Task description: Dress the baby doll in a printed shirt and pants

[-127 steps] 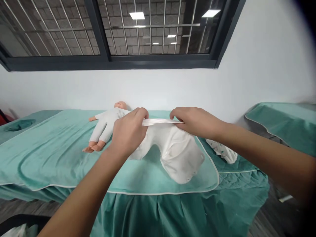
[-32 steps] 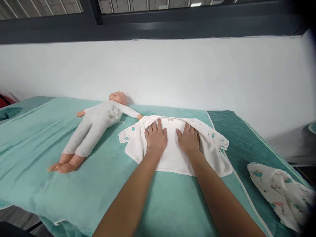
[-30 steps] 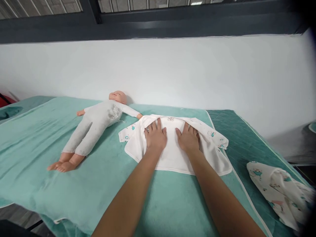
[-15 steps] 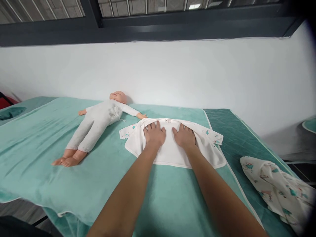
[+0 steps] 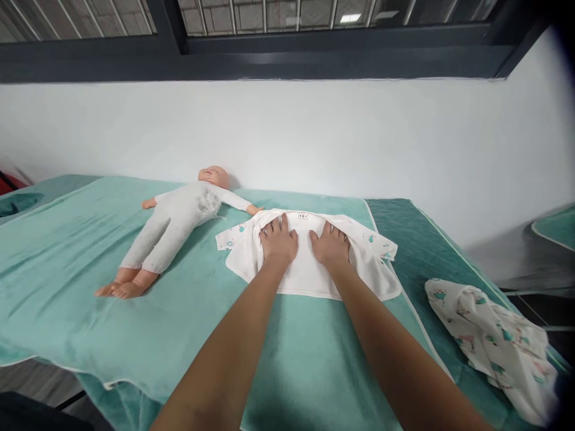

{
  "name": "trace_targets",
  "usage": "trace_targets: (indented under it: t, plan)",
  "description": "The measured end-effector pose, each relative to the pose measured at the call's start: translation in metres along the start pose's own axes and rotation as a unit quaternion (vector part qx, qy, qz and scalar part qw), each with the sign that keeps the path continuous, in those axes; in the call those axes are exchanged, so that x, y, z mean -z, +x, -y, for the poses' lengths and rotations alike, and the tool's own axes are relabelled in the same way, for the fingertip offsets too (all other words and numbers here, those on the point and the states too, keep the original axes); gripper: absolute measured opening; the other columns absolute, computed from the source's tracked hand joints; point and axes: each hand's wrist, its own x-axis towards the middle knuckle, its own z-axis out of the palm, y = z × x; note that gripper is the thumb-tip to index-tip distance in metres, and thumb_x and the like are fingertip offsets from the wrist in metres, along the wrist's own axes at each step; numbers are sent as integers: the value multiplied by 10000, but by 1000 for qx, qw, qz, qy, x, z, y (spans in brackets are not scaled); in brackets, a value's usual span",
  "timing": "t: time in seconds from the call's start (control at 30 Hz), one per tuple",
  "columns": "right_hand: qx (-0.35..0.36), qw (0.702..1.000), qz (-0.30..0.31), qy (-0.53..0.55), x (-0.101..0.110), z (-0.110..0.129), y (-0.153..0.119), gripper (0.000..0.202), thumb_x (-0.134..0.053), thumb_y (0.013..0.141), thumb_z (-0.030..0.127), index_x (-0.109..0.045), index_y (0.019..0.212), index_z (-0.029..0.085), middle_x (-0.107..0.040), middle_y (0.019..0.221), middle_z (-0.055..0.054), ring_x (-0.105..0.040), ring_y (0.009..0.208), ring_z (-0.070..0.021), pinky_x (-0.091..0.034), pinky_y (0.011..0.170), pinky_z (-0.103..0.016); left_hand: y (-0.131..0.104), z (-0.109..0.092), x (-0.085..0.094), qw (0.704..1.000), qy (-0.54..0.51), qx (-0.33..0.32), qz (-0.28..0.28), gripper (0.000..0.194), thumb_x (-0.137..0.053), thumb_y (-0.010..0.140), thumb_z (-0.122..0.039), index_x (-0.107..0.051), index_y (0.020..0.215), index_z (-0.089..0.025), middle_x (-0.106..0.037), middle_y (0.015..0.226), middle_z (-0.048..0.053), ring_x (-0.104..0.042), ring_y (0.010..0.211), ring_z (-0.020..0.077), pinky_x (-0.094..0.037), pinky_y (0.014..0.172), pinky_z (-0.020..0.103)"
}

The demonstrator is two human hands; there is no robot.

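Note:
A small white baby shirt [image 5: 300, 269] lies spread on the green cover with its front opened out and its patterned sleeves stretched to both sides. My left hand [image 5: 278, 242] rests palm down on the left half of its inside, fingers spread toward the collar. On the right half, my right hand [image 5: 331, 244] lies flat in the same way, its fingertips partly under the folded front edge. Left of the shirt a baby doll [image 5: 182, 209] in a white body suit lies on its back, one hand touching or very near the left sleeve's shoulder.
A crumpled patterned cloth or garment [image 5: 494, 341] lies at the right on the darker green cover [image 5: 404, 239]. The light green cover [image 5: 90, 323] spans the bed. Behind stand a white wall [image 5: 296, 137] and a dark window frame [image 5: 314, 57].
The camera view has shifted slightly, so the patterned cloth at the right shows more fully. Both hands stay flat on the shirt.

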Motion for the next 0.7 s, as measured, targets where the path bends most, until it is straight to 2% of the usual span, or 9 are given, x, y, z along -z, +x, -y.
trace_targets:
  t: [0.1,0.37,0.47,0.6,0.7]
  plan:
    - [-9,999,-37,11,-1,0,-2,719,-366,983,515,-269,1555,88,-382,1531,-209,-363,1404,-345,-300,1142,-453,-2,0,-1,1000,-6,-5,-20,664,-279,967,-439,-211,1595,-233,-327,1606,79,-309,1424,335,-273,1162,565]
    - [5,1000,-16,25,1,-1,-1,690,-382,979,502,-387,1476,24,-488,1424,-260,-464,1318,-376,-332,1111,-459,-1,1,0,1000,-10,-6,-1,632,-263,973,-439,-315,1564,-223,-397,1565,109,-345,1407,339,-270,1158,567]
    - [14,999,-36,25,3,1,-5,611,-377,988,419,-419,1447,17,-522,1384,-253,-482,1285,-354,-339,1096,-433,-1,1,-1,1000,-10,-7,-1,627,-265,973,-436,-331,1557,-218,-402,1561,112,-354,1399,339,-276,1154,562]
    - [77,992,-103,13,6,1,-9,455,-363,977,268,-548,1321,35,-548,1352,-219,-452,1280,-327,-306,1107,-401,-1,0,-3,1000,-12,-4,-13,628,-280,969,-428,-324,1559,-217,-391,1569,107,-360,1387,345,-284,1146,568]
    - [77,991,-105,8,6,0,-9,415,-362,975,258,-594,1231,28,-553,1338,-223,-452,1270,-328,-285,1117,-406,-1,0,-3,1000,-14,-5,-20,628,-292,967,-422,-327,1557,-211,-401,1560,112,-364,1381,347,-285,1143,573]
